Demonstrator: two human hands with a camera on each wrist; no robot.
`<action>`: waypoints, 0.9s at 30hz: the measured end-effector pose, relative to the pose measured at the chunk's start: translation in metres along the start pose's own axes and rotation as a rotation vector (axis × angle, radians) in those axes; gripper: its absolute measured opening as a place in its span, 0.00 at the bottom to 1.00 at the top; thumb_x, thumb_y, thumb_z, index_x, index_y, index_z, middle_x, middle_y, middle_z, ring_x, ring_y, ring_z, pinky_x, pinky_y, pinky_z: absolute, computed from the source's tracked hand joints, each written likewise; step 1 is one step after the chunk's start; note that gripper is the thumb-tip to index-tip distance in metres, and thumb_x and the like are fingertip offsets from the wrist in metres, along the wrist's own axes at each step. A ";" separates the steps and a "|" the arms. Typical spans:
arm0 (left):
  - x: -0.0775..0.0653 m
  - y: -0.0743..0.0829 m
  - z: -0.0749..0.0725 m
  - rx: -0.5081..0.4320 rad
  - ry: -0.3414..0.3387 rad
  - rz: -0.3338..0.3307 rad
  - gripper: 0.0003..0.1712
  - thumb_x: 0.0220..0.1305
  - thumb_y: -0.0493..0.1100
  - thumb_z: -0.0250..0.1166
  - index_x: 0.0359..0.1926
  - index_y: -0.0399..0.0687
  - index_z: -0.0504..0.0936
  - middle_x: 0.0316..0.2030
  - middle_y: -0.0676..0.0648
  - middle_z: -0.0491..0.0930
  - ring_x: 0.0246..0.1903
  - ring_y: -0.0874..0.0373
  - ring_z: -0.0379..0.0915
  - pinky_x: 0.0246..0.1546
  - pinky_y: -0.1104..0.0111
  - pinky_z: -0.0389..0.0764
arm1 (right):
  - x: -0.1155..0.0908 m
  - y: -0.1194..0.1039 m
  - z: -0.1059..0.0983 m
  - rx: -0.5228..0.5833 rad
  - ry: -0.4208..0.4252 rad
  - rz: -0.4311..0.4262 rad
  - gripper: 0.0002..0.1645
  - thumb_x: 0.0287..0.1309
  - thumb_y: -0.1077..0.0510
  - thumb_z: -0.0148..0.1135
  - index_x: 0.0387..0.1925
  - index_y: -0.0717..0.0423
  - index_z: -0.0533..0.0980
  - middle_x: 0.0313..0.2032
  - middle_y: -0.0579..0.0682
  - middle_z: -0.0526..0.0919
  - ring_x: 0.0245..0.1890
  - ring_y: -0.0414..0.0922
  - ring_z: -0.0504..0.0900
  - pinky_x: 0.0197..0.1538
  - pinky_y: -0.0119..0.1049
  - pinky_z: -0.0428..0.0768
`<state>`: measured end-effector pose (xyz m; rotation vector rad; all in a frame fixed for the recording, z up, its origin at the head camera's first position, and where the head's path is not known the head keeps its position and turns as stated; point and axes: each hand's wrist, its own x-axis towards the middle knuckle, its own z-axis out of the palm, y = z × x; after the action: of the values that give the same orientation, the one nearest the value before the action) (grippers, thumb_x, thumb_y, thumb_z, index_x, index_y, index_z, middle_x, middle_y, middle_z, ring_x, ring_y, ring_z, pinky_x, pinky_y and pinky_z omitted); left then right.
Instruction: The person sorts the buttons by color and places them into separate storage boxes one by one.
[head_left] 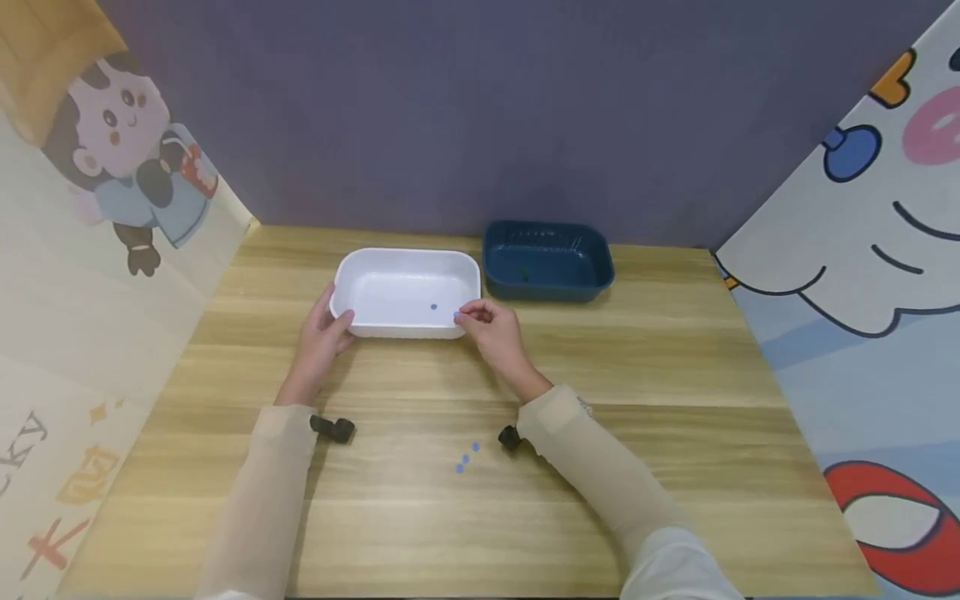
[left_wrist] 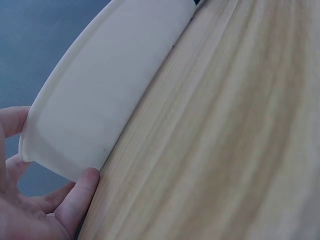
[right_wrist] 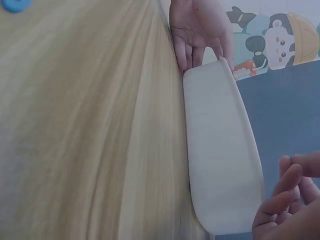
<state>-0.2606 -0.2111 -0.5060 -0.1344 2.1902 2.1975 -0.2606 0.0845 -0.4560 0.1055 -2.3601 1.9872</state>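
A white plastic basin [head_left: 405, 287] stands on the table, with one small round blue button-like disc [head_left: 433, 307] inside. My left hand [head_left: 318, 342] holds the basin's left end, fingers around its side in the left wrist view. Over the right front corner, my right hand [head_left: 495, 333] pinches another small blue disc [head_left: 457, 315] between thumb and fingertips. That disc is hidden in the right wrist view, where the right hand [right_wrist: 292, 205] is beside the basin wall [right_wrist: 220, 145]. Several more blue discs [head_left: 466, 459] lie in a row nearer the front.
A dark blue basin [head_left: 547, 292] stands right of the white one, with something small and green [head_left: 524, 273] inside. Behind both rises a grey-blue panel [head_left: 450, 117]. Cartoon-printed side walls flank the wooden table [head_left: 675, 467].
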 end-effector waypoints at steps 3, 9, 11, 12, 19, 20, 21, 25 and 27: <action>-0.002 -0.001 0.001 0.004 -0.007 -0.001 0.44 0.76 0.50 0.59 0.81 0.66 0.43 0.78 0.37 0.47 0.71 0.38 0.58 0.60 0.59 0.75 | 0.002 0.000 0.002 0.016 0.012 0.015 0.05 0.57 0.66 0.70 0.35 0.66 0.82 0.28 0.50 0.83 0.27 0.43 0.78 0.26 0.26 0.74; -0.004 -0.003 0.000 -0.006 -0.017 -0.010 0.43 0.77 0.45 0.56 0.81 0.60 0.41 0.77 0.33 0.46 0.71 0.36 0.57 0.60 0.58 0.75 | 0.003 -0.003 0.008 0.017 0.006 0.017 0.05 0.58 0.67 0.69 0.36 0.67 0.82 0.26 0.50 0.83 0.27 0.65 0.79 0.27 0.42 0.82; -0.004 -0.002 0.000 -0.003 -0.019 -0.002 0.43 0.77 0.44 0.55 0.81 0.59 0.40 0.77 0.33 0.46 0.71 0.35 0.56 0.60 0.58 0.74 | 0.004 -0.004 0.009 0.015 0.011 0.015 0.05 0.58 0.67 0.68 0.36 0.67 0.82 0.26 0.50 0.83 0.28 0.67 0.79 0.29 0.45 0.83; -0.004 -0.001 0.001 -0.003 -0.019 0.004 0.43 0.77 0.45 0.56 0.81 0.59 0.40 0.77 0.33 0.46 0.71 0.35 0.57 0.60 0.58 0.74 | 0.006 -0.004 0.010 0.016 0.016 0.015 0.06 0.58 0.67 0.68 0.36 0.67 0.82 0.26 0.50 0.82 0.27 0.65 0.79 0.29 0.44 0.83; -0.008 -0.003 0.001 0.021 -0.015 0.029 0.44 0.76 0.50 0.58 0.81 0.62 0.41 0.77 0.34 0.47 0.70 0.36 0.58 0.58 0.60 0.76 | 0.008 0.000 0.015 0.031 0.033 0.028 0.04 0.59 0.67 0.69 0.35 0.66 0.81 0.26 0.50 0.82 0.21 0.51 0.79 0.26 0.37 0.83; -0.008 -0.003 0.002 0.019 -0.012 0.030 0.44 0.76 0.50 0.58 0.81 0.61 0.42 0.77 0.33 0.48 0.70 0.35 0.58 0.57 0.61 0.76 | 0.009 0.001 0.015 0.030 0.033 0.023 0.04 0.59 0.67 0.69 0.35 0.67 0.81 0.26 0.50 0.81 0.21 0.50 0.79 0.25 0.36 0.82; -0.008 -0.003 0.002 0.020 -0.009 0.032 0.44 0.76 0.51 0.58 0.81 0.61 0.42 0.77 0.33 0.48 0.70 0.35 0.59 0.56 0.62 0.77 | 0.007 -0.004 0.015 0.027 0.030 0.024 0.04 0.59 0.68 0.68 0.35 0.68 0.81 0.27 0.51 0.82 0.21 0.52 0.79 0.25 0.37 0.83; -0.008 -0.004 0.002 0.017 -0.005 0.034 0.44 0.76 0.51 0.58 0.81 0.62 0.42 0.77 0.33 0.48 0.70 0.35 0.59 0.56 0.64 0.77 | 0.009 -0.004 0.016 0.066 0.017 0.029 0.05 0.61 0.69 0.67 0.36 0.70 0.81 0.32 0.63 0.84 0.17 0.45 0.79 0.24 0.31 0.82; -0.009 -0.004 0.002 0.019 -0.005 0.029 0.44 0.76 0.51 0.58 0.81 0.63 0.42 0.77 0.33 0.48 0.70 0.35 0.59 0.57 0.62 0.76 | 0.009 -0.004 0.016 0.070 0.008 0.030 0.04 0.62 0.69 0.66 0.37 0.70 0.80 0.37 0.68 0.85 0.17 0.44 0.80 0.25 0.33 0.83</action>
<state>-0.2511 -0.2091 -0.5088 -0.0979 2.2233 2.1889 -0.2689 0.0678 -0.4543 0.0651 -2.3013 2.0809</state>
